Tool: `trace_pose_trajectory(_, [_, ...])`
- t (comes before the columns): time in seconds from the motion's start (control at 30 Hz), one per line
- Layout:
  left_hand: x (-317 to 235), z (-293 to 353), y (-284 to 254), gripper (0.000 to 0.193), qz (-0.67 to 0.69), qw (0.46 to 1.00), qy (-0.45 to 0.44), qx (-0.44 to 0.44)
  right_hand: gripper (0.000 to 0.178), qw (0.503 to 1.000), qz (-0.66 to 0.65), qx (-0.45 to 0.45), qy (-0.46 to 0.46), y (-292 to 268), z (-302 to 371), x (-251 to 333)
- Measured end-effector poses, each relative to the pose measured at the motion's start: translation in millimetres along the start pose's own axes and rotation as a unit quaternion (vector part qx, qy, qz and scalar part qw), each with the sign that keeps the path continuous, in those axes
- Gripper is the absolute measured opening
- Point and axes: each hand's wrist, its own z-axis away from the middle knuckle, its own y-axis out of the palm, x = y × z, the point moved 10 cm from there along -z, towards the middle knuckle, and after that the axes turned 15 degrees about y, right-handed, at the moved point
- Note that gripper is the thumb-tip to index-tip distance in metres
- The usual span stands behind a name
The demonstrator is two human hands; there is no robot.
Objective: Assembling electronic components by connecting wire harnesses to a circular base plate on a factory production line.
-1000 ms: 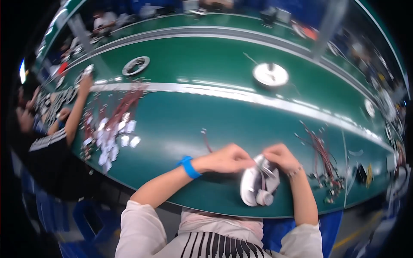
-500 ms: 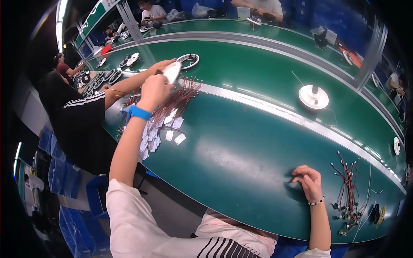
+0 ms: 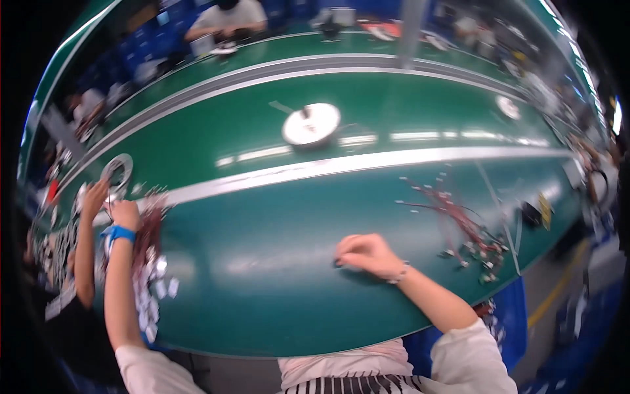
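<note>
At the far left my left hand (image 3: pixel 125 214), with a blue band at the wrist, is closed beside a co-worker's hand (image 3: pixel 96 196). A small patch of a white part (image 3: pixel 113 196) shows at its fingertips, too blurred to name. Just beyond lies a white ring (image 3: pixel 119 171). Red-and-dark wire leads (image 3: pixel 149 226) with white tags (image 3: pixel 148 307) are heaped beside my left wrist. My right hand (image 3: pixel 369 255), wearing a bead bracelet, rests low over the dark green table (image 3: pixel 262 289), thumb and fingers curled together. A dark spot shows under its fingertips; I cannot tell whether it is a held thing or shadow.
A white round disc (image 3: pixel 312 125) with a dark post stands on the green strip beyond the pale rail (image 3: pixel 262 182). Right of my right hand lie wire leads with small connectors (image 3: pixel 459 213), a black item (image 3: pixel 530 214) and a yellow one (image 3: pixel 545 210). Another person (image 3: pixel 230 23) sits opposite.
The view has swung to the right, blurring the picture. The white disc by my left hand now shows only as a small patch. My right hand has moved left, away from the right-hand wire leads.
</note>
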Motion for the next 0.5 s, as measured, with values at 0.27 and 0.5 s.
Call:
trace_pose_trajectory(0.27, [-286.0,0.9,-256.8,0.048,0.274,0.755,0.363,-0.472,0.008,0.998,-0.048,0.016,-0.045,1.1,5.9,-3.7])
trace_pose_trajectory(0.5, [-308.4,-61.0,-245.4,0.017,0.284,0.807,0.235,-0.461,0.012,0.996,0.013,-0.007,-0.084,4.0,0.4,-2.6])
